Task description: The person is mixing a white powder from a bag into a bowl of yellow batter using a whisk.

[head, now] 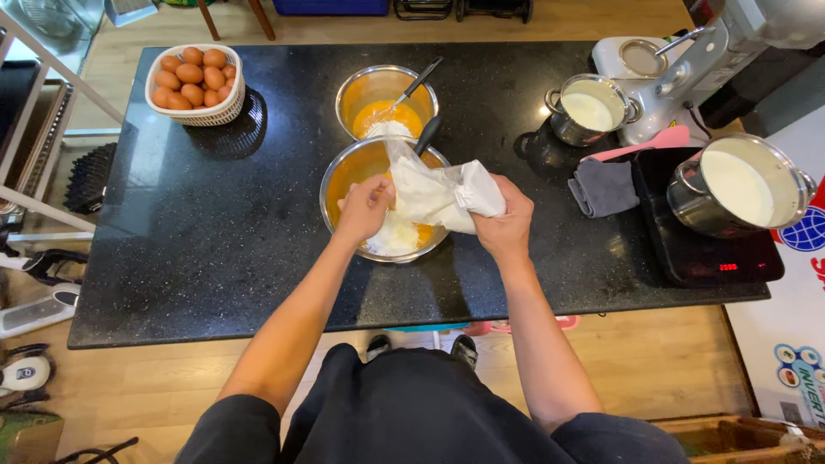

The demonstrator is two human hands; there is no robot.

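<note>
A clear plastic bag of white powder [438,193] is tipped over a steel bowl [339,176] that holds orange-yellow batter. White powder [394,234] lies heaped in the bowl under the bag's mouth. My left hand [365,208] grips the open end of the bag above the bowl. My right hand [507,228] holds the bag's bottom end, raised to the right of the bowl. Just behind, a second steel bowl [369,83] holds yellow liquid and a whisk [414,86]. A dark utensil handle [427,133] sticks out of the near bowl.
A white basket of brown eggs [193,82] stands at the back left of the black counter [215,232]. At right are a small pot of white liquid [589,110], a stand mixer [687,73], a grey cloth [604,186] and a large pot of white liquid [739,185] on an induction hob [696,253].
</note>
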